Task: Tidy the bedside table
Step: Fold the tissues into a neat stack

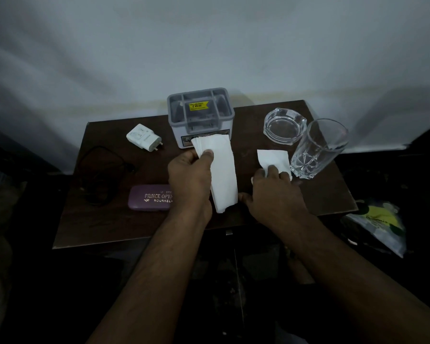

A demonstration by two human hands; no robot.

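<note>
Purple case [149, 201] reads "PRINCE OPTI", "ROURKELA".

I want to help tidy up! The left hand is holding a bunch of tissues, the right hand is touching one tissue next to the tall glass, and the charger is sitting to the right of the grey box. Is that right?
Nearly. The head view shows the charger to the left of the grey box, not the right. The rest holds: the left hand holds a bunch of tissues, and the right hand touches one tissue next to the tall glass.

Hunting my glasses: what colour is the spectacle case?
Purple spectacle case with pale lettering; head view.
</note>
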